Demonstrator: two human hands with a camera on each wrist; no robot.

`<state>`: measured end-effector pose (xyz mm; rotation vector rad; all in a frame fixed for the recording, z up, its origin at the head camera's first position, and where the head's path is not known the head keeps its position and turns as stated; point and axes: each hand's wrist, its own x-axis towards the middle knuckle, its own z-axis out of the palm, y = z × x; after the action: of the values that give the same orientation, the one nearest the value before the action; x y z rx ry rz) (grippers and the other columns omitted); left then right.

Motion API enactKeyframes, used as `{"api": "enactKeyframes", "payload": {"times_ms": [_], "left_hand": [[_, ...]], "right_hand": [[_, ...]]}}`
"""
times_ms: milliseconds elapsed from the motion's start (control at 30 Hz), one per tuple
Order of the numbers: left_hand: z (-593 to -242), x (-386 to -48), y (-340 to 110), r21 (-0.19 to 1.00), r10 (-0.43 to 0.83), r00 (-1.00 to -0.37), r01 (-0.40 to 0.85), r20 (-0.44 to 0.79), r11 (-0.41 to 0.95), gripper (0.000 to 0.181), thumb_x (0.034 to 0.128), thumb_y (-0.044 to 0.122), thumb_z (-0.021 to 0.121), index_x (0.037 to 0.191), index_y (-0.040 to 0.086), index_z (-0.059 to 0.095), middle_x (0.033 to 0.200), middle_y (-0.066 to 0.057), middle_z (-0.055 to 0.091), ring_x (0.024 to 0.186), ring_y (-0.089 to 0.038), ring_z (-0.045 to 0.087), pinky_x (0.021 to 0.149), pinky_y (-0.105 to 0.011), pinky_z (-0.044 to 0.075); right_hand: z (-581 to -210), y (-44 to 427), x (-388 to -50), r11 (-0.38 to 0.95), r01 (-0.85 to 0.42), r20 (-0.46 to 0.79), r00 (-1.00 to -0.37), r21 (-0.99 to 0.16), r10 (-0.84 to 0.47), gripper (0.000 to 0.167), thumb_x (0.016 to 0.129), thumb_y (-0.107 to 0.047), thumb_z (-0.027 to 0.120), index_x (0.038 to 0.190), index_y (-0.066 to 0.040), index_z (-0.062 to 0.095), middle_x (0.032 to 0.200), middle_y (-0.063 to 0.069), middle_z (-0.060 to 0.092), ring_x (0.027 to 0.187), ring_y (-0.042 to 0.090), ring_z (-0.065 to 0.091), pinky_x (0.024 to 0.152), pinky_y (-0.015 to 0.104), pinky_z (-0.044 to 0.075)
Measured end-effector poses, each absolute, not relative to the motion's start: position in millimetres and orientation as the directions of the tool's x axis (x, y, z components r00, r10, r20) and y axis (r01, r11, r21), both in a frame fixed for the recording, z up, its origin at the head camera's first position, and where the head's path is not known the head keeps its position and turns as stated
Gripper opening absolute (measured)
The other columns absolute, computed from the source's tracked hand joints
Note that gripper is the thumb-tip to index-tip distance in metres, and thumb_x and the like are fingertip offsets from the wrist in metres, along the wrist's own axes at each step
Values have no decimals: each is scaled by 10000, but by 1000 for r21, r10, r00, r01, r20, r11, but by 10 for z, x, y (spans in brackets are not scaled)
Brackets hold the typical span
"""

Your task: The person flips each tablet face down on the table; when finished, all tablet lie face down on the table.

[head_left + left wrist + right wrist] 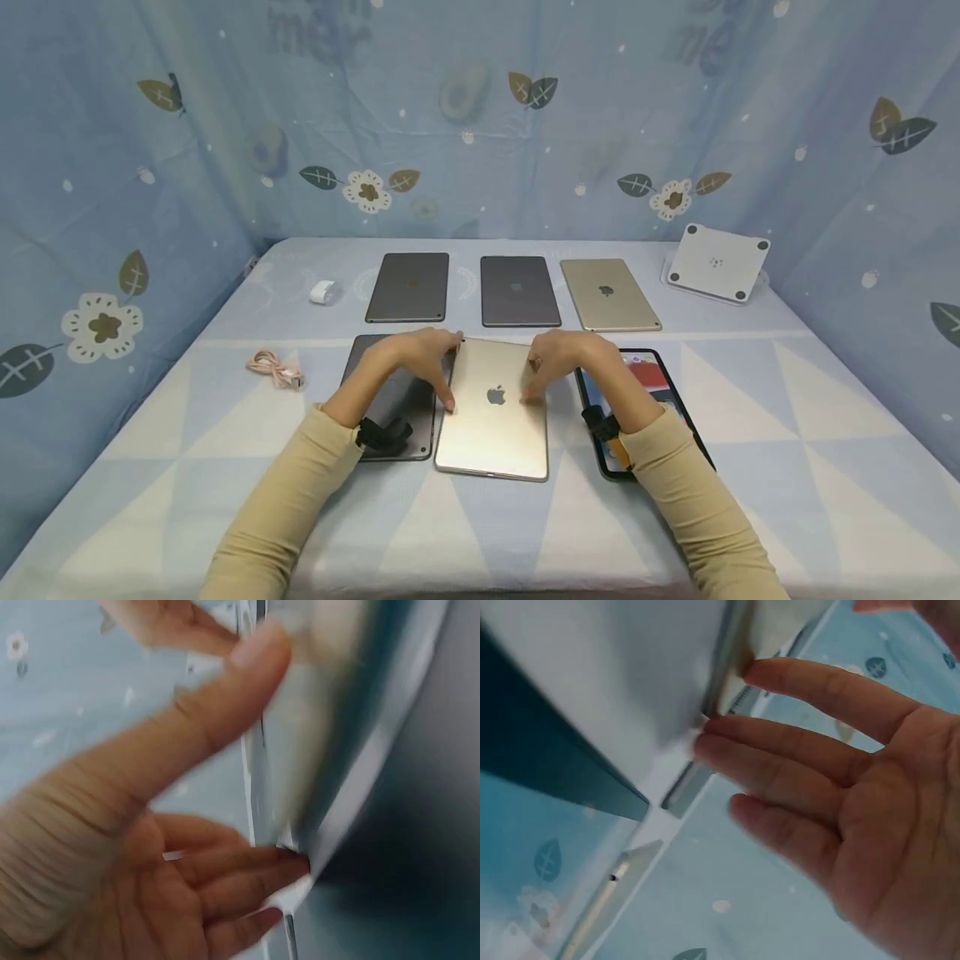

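Observation:
A gold tablet (491, 425) lies back up in the middle of the table, its apple logo showing. At its left edge is my left hand (427, 358), thumb low along the side and fingertips by the upper corner. My right hand (555, 358) reaches over the right edge, thumb down on the back. In the left wrist view the left thumb (202, 712) is stretched out and the fingers are nearly straight; that view is blurred. Fairly straight right fingers (780, 757) touch or come near a tablet edge in the right wrist view.
A dark tablet (397, 417) lies left, partly under the left arm. A lit-screen tablet (652, 367) lies beneath the right forearm. Behind are two grey tablets (408, 287) and another gold tablet (611, 296). A white stand (716, 262), pink cable (273, 367) and white charger (324, 292) flank them.

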<state>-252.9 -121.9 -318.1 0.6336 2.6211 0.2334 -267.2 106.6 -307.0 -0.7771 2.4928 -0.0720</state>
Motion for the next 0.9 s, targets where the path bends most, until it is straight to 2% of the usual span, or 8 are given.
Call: {"api": "enactKeyframes", "payload": {"times_ms": [100, 200, 300, 467, 567, 700, 767, 900], "left_hand": [[-3197, -2470, -1102, 201, 429, -820, 380, -378, 903, 863, 583, 389, 920, 1248, -7, 539, 1182, -98, 624, 1054, -219, 588, 889, -340, 501], [-3207, -2425, -1015, 177, 408, -823, 367, -396, 913, 543, 560, 356, 937, 894, 77, 611, 872, -16, 622, 768, -152, 537, 671, -279, 469], [-3211, -2401, -975, 153, 384, -831, 352, -403, 923, 464, 553, 355, 939, 776, 102, 621, 797, 17, 602, 712, -123, 503, 625, -256, 443], [-3219, -2409, -959, 139, 365, -839, 338, -403, 931, 499, 553, 413, 928, 783, 92, 623, 833, 10, 600, 751, -133, 498, 661, -272, 452], [-3237, -2424, -946, 152, 370, -840, 338, -397, 929, 517, 549, 444, 922, 779, 87, 628, 846, 8, 594, 762, -138, 490, 668, -278, 448], [-3263, -2435, -940, 167, 380, -837, 341, -395, 925, 525, 550, 459, 918, 774, 81, 631, 840, 5, 589, 757, -140, 485, 663, -277, 445], [-3265, -2434, -946, 159, 381, -835, 346, -397, 925, 522, 559, 462, 913, 778, 84, 627, 837, 9, 580, 758, -139, 483, 668, -274, 447], [-3242, -2414, -948, 141, 394, -830, 369, -394, 919, 507, 585, 436, 908, 800, 88, 609, 885, -10, 575, 783, -144, 481, 700, -284, 456]], "right_hand": [[-3090, 1031, -2683, 832, -524, -477, -692, -184, -542, 369, 807, -421, 743, 789, -78, 609, 734, -31, 487, 701, 117, 427, 608, 245, 354], [-3108, 986, -2675, 836, -524, -487, -695, -161, -529, 396, 751, -456, 788, 786, -113, 593, 760, -40, 511, 723, 114, 448, 614, 237, 377], [-3128, 958, -2664, 845, -515, -500, -699, -142, -511, 425, 700, -473, 823, 802, -111, 626, 793, -38, 556, 746, 118, 478, 630, 243, 408], [-3165, 982, -2675, 846, -513, -514, -691, -146, -508, 447, 733, -488, 793, 843, -101, 600, 879, 11, 542, 766, 125, 452, 640, 245, 384], [-3181, 1007, -2688, 840, -523, -516, -685, -143, -514, 451, 771, -507, 753, 862, -102, 578, 1170, 107, 552, 820, 139, 456, 670, 252, 382], [-3191, 1024, -2703, 834, -536, -515, -683, -128, -518, 437, 799, -505, 727, 842, -97, 574, 1518, 229, 323, 913, 167, 490, 726, 270, 402], [-3191, 1028, -2711, 832, -540, -514, -682, -125, -520, 428, 813, -502, 714, 844, -103, 563, 1547, 237, 270, 939, 171, 490, 747, 279, 402], [-3162, 1078, -2740, 829, -534, -484, -687, -170, -542, 443, 849, -481, 679, 979, -68, 586, 1410, 201, 462, 997, 209, 517, 819, 330, 437]]}}
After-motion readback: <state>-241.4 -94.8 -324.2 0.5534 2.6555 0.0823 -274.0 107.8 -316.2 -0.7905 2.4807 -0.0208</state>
